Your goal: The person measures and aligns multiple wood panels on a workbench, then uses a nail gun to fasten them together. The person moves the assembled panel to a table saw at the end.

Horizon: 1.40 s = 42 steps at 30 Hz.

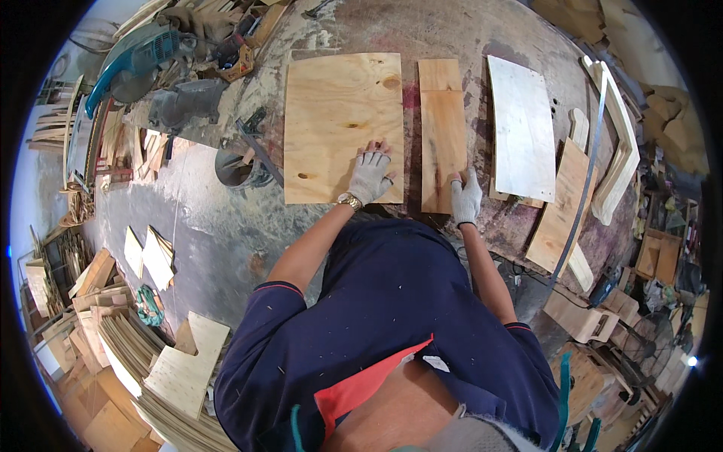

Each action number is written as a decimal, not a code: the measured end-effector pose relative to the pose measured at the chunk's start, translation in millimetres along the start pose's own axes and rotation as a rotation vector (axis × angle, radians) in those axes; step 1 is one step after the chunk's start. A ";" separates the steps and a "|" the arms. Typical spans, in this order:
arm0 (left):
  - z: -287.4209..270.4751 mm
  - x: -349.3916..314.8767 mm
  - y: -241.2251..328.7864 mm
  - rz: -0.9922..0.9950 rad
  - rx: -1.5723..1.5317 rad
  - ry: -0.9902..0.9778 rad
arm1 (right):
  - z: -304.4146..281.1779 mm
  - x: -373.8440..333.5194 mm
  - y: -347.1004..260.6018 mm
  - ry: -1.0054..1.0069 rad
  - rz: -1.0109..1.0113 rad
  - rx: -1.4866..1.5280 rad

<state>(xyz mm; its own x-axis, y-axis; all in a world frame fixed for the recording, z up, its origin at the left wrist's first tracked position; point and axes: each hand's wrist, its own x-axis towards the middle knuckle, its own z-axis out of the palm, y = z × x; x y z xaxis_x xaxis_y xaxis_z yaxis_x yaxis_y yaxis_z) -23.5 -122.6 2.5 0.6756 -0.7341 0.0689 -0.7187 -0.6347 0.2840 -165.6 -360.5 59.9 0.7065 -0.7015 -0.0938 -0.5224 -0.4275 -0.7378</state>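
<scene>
My left hand [369, 175], in a light glove with bare fingertips, lies flat with fingers apart on the lower right part of a large plywood panel [331, 102]. A wristwatch [349, 200] sits on that wrist. Just right of the panel, a narrow wooden board [441, 128] lies lengthwise, with a gap between the two. My right hand [467, 200], gloved the same way, rests at the near right edge of this board. Its fingers are stretched out and grip nothing that I can see. Farther right lies a pale, whitish panel [522, 124] over another piece of wood.
The workbench [467, 38] is stained. At its right lie a plywood strip [563, 203], a long metal ruler [587, 196] and angled wooden pieces [621, 143]. A teal circular saw [134, 68] stands at far left. Stacked wood offcuts [113, 324] fill the left floor.
</scene>
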 end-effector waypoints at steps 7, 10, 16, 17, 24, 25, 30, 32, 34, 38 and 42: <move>5.2 -5.5 3.3 0.037 0.065 0.027 | 34.7 2.6 16.8 -0.046 -0.041 -0.045; 2.5 -7.3 5.7 0.036 0.088 0.022 | 48.6 3.4 8.9 -0.017 -0.054 -0.055; -11.1 -7.0 10.7 0.034 0.087 -0.032 | 48.0 1.3 -11.7 -0.075 0.037 -0.150; -11.3 -6.9 11.3 0.035 0.084 -0.038 | 49.0 4.6 -10.7 -0.038 -0.040 -0.242; -16.1 -8.3 9.8 0.248 0.025 -0.103 | 41.0 20.6 4.2 -0.088 -0.224 -0.463; -15.4 -10.7 9.5 0.254 0.039 -0.126 | 37.1 18.7 2.0 -0.124 -0.248 -0.451; -22.7 -9.0 21.2 0.252 0.122 -0.245 | 18.6 7.7 14.4 -0.351 -0.416 -0.465; -19.4 -10.7 22.6 0.258 0.145 -0.241 | 15.6 -1.3 20.3 -0.444 -0.464 -0.504; -15.0 -13.7 22.8 0.277 0.164 -0.217 | 16.2 -1.9 27.7 -0.465 -0.466 -0.544; -6.4 -14.8 18.8 0.313 0.146 -0.205 | 20.1 0.6 36.8 -0.464 -0.483 -0.539; -2.4 -16.8 15.8 0.340 0.131 -0.171 | 19.7 0.8 34.9 -0.466 -0.464 -0.529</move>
<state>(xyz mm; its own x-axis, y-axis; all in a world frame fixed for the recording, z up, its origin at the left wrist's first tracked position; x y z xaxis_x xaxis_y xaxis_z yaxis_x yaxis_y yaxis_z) -45.8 -119.8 8.1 0.3666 -0.9300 -0.0249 -0.9189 -0.3662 0.1469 -173.9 -364.7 21.0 0.9688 -0.1310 -0.2103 -0.2029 -0.9066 -0.3701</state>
